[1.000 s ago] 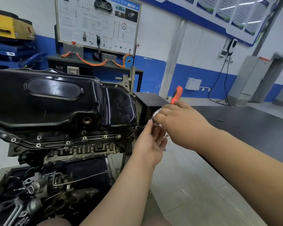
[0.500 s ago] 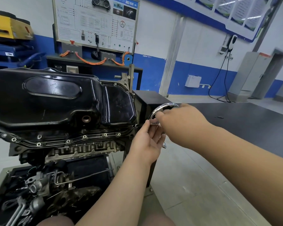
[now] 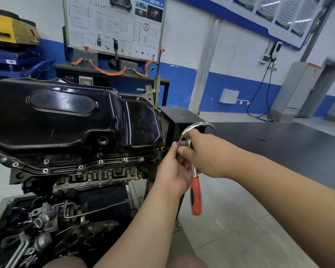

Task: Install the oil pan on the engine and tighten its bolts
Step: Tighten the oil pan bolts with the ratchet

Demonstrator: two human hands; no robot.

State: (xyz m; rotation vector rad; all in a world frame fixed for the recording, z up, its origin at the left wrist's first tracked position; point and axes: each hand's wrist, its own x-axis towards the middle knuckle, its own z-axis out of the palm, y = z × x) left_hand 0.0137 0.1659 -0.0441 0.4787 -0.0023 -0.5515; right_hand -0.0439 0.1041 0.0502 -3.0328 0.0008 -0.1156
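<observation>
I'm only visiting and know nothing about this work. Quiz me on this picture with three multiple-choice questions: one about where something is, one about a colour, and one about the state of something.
1. Where on the black oil pan is the ratchet being used?
A. its left end
B. its right end
C. its top face

2. What colour is the ratchet's grip?
A. blue
B. yellow
C. red

3. Which way does the ratchet's handle point?
A. downward
B. straight up
C. sideways, over the pan

Answers:
1 B: the left hand and the right hand both hold the tool against the pan's right edge.
2 C: the grip showing below the hands is red.
3 A: the handle hangs down below the right hand.
</observation>
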